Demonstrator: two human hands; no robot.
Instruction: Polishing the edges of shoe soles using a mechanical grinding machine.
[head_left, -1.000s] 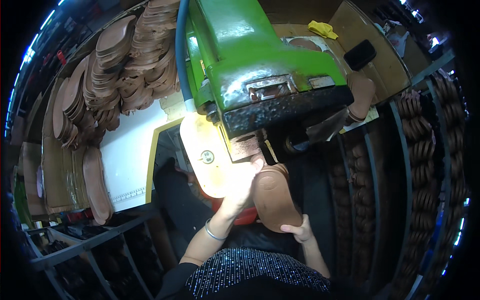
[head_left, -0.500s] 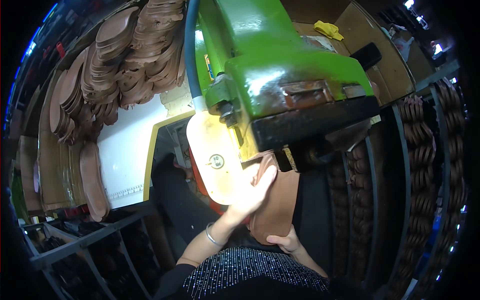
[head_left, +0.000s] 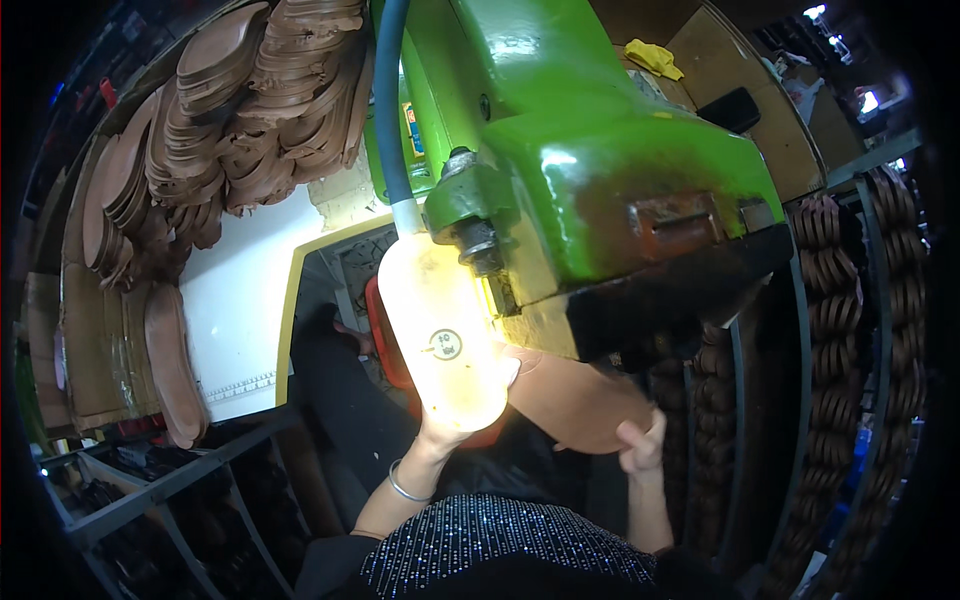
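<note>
A brown shoe sole (head_left: 585,405) lies aslant under the head of a green machine (head_left: 600,170). Its rounded end points right, and the machine and a lit lamp cover the other end. My right hand (head_left: 643,445) grips the rounded end, thumb on top. Most of my left hand (head_left: 440,437) is behind the lamp (head_left: 425,290); its thumb shows at the sole's left edge, pressing on it, while the other fingers are hidden. A silver bangle circles my left wrist.
Stacks of brown soles (head_left: 215,140) fill a cardboard box at the left, and a single sole (head_left: 175,365) leans beside a white tabletop (head_left: 235,310). Racks hold more soles (head_left: 830,270) at the right. A yellow cloth (head_left: 653,59) lies in a box behind the machine.
The sole has swung from pointing toward me to pointing right. My right hand moved right and away from me with it. My left hand slid left, mostly behind the lamp.
</note>
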